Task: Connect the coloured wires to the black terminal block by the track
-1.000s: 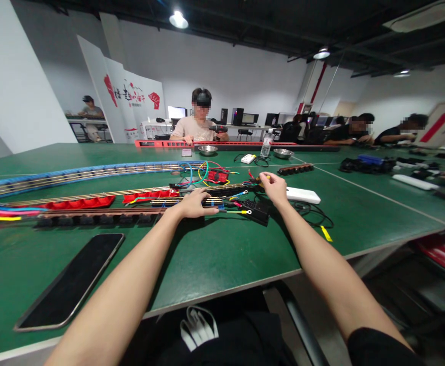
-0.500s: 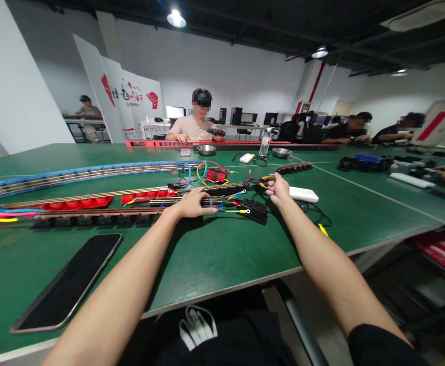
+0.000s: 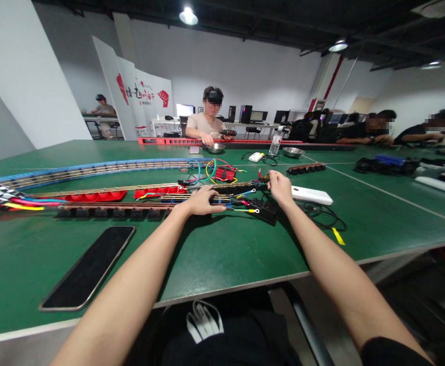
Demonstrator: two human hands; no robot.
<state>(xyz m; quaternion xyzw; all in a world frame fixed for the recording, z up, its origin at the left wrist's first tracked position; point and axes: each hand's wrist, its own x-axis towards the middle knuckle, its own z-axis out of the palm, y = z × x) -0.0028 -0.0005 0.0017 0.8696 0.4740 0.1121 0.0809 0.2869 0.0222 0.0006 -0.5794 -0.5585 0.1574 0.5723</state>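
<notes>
My left hand (image 3: 201, 202) lies with its fingers spread over a blue-based strip of rails (image 3: 175, 197), its thumb apart. Just right of it are a wire with a yellow sleeve and ring terminal (image 3: 255, 211) and a black block (image 3: 264, 212). My right hand (image 3: 281, 187) is closed in a pinch on a yellow wire (image 3: 267, 178) at the right end of a black rail strip (image 3: 241, 188); the fingertips partly hide it. A brown-and-black rail strip (image 3: 112, 209) runs left from beneath my left wrist.
A phone (image 3: 89, 269) lies at the front left. Beyond my hands are a red block with wires (image 3: 225, 174), a curved blue rail strip (image 3: 93, 169) and a bottle (image 3: 275, 146). A white box (image 3: 312, 195) sits right of my right hand. A co-worker (image 3: 207, 124) sits opposite.
The view has turned slightly left, bringing a checkered cable end into sight. My left hand stays on the strip; less of the wire shows at my right hand. The co-worker's hand has moved to a metal bowl.
</notes>
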